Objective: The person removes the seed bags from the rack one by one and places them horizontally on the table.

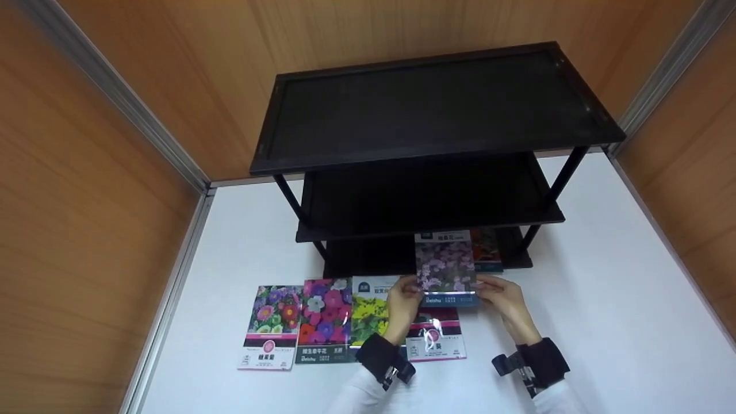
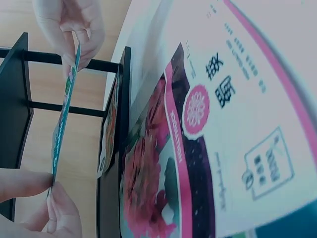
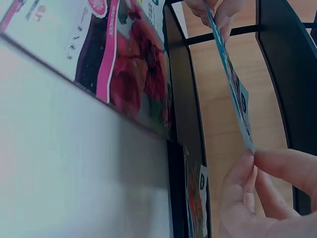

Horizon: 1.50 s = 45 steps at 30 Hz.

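Observation:
Between both hands is a seed packet with pale purple flowers (image 1: pixel 445 267), raised in front of the black rack's lowest shelf. My left hand (image 1: pixel 403 302) pinches its left edge near the bottom, and my right hand (image 1: pixel 505 300) pinches the right edge. In both wrist views the held packet (image 2: pixel 66 111) appears nearly edge-on, with thumb and fingers on either side. Below it on the table lies a packet with red flowers and a pink band (image 1: pixel 434 339), its top part covered. Another packet with red flowers (image 1: pixel 487 250) lies on the lowest shelf at its right end, partly hidden by the held one.
The black three-tier rack (image 1: pixel 431 109) stands against the wooden back wall. Left of the hands lie a yellow-flower packet (image 1: pixel 368 307), a pink-and-purple one (image 1: pixel 325 313) and a mixed-daisy one (image 1: pixel 273 322) on the white table (image 1: pixel 230 241). Wooden panels (image 1: pixel 86 230) enclose the sides.

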Each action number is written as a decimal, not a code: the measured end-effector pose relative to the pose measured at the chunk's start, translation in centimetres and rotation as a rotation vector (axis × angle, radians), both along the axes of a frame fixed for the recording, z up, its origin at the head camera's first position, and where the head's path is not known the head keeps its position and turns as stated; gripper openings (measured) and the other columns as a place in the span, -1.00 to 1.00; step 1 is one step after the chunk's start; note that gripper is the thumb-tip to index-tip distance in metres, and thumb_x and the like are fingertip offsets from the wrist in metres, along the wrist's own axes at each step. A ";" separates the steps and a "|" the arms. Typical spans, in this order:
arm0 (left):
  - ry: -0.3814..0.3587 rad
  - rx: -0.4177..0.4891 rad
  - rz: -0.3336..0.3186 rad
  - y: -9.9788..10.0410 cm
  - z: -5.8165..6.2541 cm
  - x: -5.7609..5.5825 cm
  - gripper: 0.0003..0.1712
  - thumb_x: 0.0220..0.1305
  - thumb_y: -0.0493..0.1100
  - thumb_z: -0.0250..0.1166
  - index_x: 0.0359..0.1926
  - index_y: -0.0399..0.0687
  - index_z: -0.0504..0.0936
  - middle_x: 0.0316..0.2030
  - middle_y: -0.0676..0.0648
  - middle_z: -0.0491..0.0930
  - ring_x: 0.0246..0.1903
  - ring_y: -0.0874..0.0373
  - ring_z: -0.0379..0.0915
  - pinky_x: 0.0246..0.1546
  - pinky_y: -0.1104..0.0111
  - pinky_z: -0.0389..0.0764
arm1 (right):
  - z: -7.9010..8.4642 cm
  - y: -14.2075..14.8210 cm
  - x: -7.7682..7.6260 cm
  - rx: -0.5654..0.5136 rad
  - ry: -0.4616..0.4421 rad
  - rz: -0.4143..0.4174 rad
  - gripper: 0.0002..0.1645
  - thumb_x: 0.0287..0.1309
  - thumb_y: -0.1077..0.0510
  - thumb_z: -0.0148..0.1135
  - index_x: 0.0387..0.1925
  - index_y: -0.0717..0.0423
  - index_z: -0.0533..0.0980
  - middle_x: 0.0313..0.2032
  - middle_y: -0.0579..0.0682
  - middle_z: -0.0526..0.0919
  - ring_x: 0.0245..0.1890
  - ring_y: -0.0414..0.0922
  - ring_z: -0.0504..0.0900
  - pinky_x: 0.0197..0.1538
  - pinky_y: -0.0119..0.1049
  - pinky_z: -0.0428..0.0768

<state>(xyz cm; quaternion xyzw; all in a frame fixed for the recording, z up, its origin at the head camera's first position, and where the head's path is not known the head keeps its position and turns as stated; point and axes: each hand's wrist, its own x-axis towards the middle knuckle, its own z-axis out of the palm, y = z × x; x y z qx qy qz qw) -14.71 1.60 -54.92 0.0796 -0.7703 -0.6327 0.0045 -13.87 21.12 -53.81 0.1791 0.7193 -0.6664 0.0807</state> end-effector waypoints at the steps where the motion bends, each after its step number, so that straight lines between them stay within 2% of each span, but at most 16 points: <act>1: 0.001 0.004 -0.005 0.1 0.0 0.1 -0.67 -0.12 -0.51 0.15 -0.21 -0.40 0.53 -0.57 -0.08 0.47 -0.55 0.28 0.36 -0.51 0.47 0.43 | 0.0 0.1 0.1 -0.003 0.001 -0.004 -0.54 -0.02 0.45 0.06 0.01 0.50 0.35 -0.31 0.08 0.59 -0.39 -0.30 0.54 -0.26 -0.42 0.52; 6: -0.011 0.032 -0.014 0.5 -0.2 0.5 -0.66 -0.13 -0.52 0.14 -0.20 -0.44 0.51 -0.53 -0.12 0.48 -0.53 0.27 0.38 -0.48 0.48 0.45 | -0.2 0.5 0.7 -0.007 -0.002 -0.019 -0.54 -0.01 0.44 0.07 0.00 0.50 0.35 -0.32 0.07 0.54 -0.39 -0.28 0.52 -0.26 -0.45 0.51; 10: -0.023 0.050 -0.020 0.9 -0.4 0.8 -0.66 -0.12 -0.53 0.15 -0.20 -0.43 0.51 -0.55 -0.03 0.45 -0.55 0.28 0.37 -0.50 0.49 0.44 | 0.0 0.8 1.1 0.011 -0.023 -0.019 -0.54 -0.01 0.42 0.08 0.00 0.49 0.35 -0.32 0.04 0.54 -0.40 -0.29 0.51 -0.26 -0.44 0.51; 14: -0.021 0.033 -0.028 1.3 -0.5 1.0 -0.68 -0.10 -0.52 0.16 -0.20 -0.42 0.51 -0.56 0.01 0.42 -0.55 0.29 0.35 -0.53 0.50 0.41 | 0.0 1.2 1.5 0.051 -0.034 -0.005 -0.53 -0.01 0.40 0.08 0.01 0.49 0.35 -0.35 0.01 0.55 -0.41 -0.31 0.50 -0.27 -0.43 0.51; 23: -0.026 0.046 -0.049 2.0 -0.6 1.8 -0.69 -0.09 -0.55 0.15 -0.21 -0.41 0.51 -0.56 -0.02 0.41 -0.56 0.31 0.31 -0.53 0.51 0.39 | 0.1 1.9 2.3 0.085 -0.045 -0.004 -0.53 -0.01 0.42 0.07 0.00 0.51 0.34 -0.34 0.06 0.56 -0.41 -0.31 0.50 -0.30 -0.50 0.49; 28: -0.032 0.027 -0.047 2.2 -0.9 2.3 -0.70 -0.10 -0.55 0.16 -0.24 -0.39 0.53 -0.57 0.00 0.41 -0.54 0.30 0.35 -0.52 0.50 0.42 | -0.1 2.3 2.8 0.114 -0.049 0.003 -0.54 -0.01 0.41 0.06 -0.01 0.51 0.35 -0.34 0.07 0.56 -0.40 -0.30 0.49 -0.30 -0.48 0.50; 34: -0.058 0.016 -0.075 2.5 -1.0 2.8 -0.70 -0.07 -0.51 0.15 -0.21 -0.34 0.52 -0.55 0.05 0.39 -0.54 0.31 0.35 -0.51 0.51 0.43 | -0.3 2.8 3.4 0.097 -0.026 0.015 -0.57 -0.04 0.41 0.08 -0.05 0.51 0.38 -0.37 0.03 0.56 -0.41 -0.28 0.51 -0.32 -0.46 0.51; 39: -0.019 0.024 -0.090 2.8 -1.2 3.2 -0.70 -0.09 -0.54 0.14 -0.23 -0.36 0.52 -0.55 -0.01 0.41 -0.59 0.36 0.28 -0.62 0.55 0.34 | -0.4 3.2 3.6 0.128 -0.068 0.029 -0.55 -0.02 0.41 0.06 -0.01 0.51 0.36 -0.34 0.06 0.54 -0.39 -0.27 0.50 -0.29 -0.46 0.50; 45: 0.000 0.008 -0.117 2.9 -1.4 3.8 -0.69 -0.11 -0.56 0.13 -0.23 -0.40 0.51 -0.53 -0.04 0.43 -0.57 0.35 0.29 -0.58 0.54 0.36 | -0.4 3.5 4.0 0.130 -0.081 0.033 -0.53 -0.03 0.42 0.09 0.00 0.53 0.34 -0.37 0.04 0.56 -0.43 -0.30 0.51 -0.32 -0.50 0.50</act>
